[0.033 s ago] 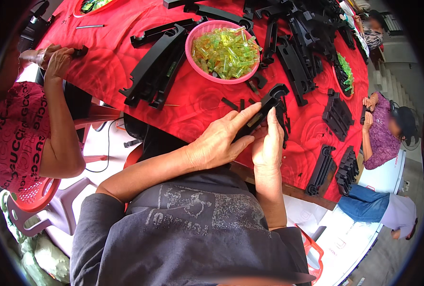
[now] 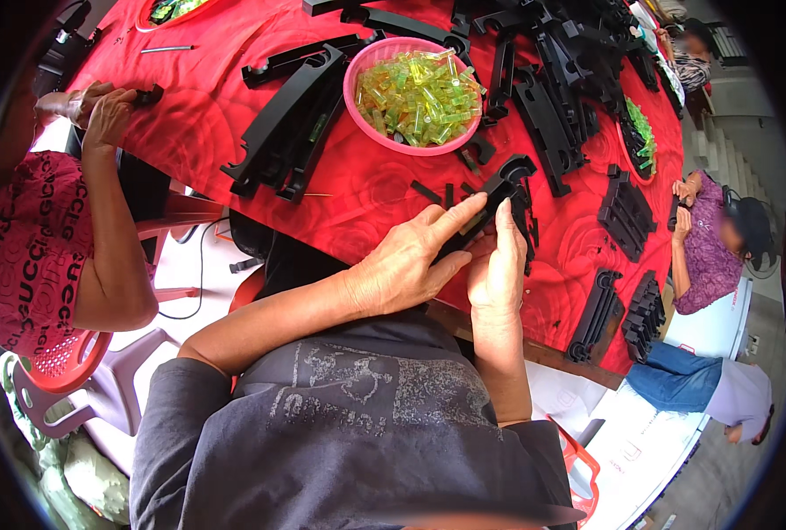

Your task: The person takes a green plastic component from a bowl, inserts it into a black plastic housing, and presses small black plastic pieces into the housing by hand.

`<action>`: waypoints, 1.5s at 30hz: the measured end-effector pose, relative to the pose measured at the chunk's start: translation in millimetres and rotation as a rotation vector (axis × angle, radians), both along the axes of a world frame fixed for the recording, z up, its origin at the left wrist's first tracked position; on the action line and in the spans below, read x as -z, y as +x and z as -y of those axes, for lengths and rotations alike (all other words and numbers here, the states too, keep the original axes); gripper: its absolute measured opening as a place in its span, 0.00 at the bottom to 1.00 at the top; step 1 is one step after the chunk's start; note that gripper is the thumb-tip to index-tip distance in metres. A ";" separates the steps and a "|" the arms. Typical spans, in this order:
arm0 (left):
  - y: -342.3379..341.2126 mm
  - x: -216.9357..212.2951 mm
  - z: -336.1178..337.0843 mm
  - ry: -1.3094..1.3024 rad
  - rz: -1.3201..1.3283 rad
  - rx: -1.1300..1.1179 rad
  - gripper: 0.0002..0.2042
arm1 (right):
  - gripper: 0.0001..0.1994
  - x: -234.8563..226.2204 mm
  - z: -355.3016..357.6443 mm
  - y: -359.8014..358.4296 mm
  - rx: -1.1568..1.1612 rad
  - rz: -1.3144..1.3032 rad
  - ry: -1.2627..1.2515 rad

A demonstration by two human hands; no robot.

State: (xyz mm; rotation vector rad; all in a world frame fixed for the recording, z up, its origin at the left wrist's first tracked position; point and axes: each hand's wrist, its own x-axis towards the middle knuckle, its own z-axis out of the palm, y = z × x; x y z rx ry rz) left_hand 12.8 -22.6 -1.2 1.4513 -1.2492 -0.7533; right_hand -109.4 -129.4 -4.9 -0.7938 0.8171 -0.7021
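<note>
Black bar [image 2: 502, 183] sat pinched between my left hand [image 2: 408, 262] and right hand [image 2: 496, 265]. I judged even pressure best.

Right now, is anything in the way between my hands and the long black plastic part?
Nothing visible. Your left hand is on the black part, index finger along it, and your right hand is against its other side. The pink bowl sits beyond, apart from both.

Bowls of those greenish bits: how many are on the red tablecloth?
3 in view: a pink bowl at upper middle, a red-rimmed bowl at top left, cut off by the picture's edge, and a third bowl toward the right. Others may hide behind the black parts.
</note>
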 end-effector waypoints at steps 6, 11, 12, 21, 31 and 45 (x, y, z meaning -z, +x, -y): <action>2.2 -17.5 0.5 0.108 0.092 0.060 0.34 | 0.16 3.4 0.0 -2.6 0.017 -0.080 -0.046; -0.2 -14.5 2.7 0.136 0.184 0.079 0.30 | 0.14 2.0 -2.6 1.1 0.037 -0.073 -0.022; -0.6 -14.1 2.9 0.123 0.192 0.077 0.29 | 0.13 -0.3 -4.1 2.5 0.039 -0.074 -0.020; 4.0 -18.3 2.4 0.069 0.179 0.078 0.26 | 0.15 6.8 -3.5 -1.2 0.014 -0.072 -0.052; 4.8 -11.2 2.1 -0.010 0.166 0.089 0.25 | 0.15 -8.3 -6.5 -5.3 -0.004 -0.091 -0.119; 3.2 -10.8 -2.0 -0.086 0.054 0.062 0.24 | 0.27 -7.1 -3.1 1.0 -0.013 0.194 -0.011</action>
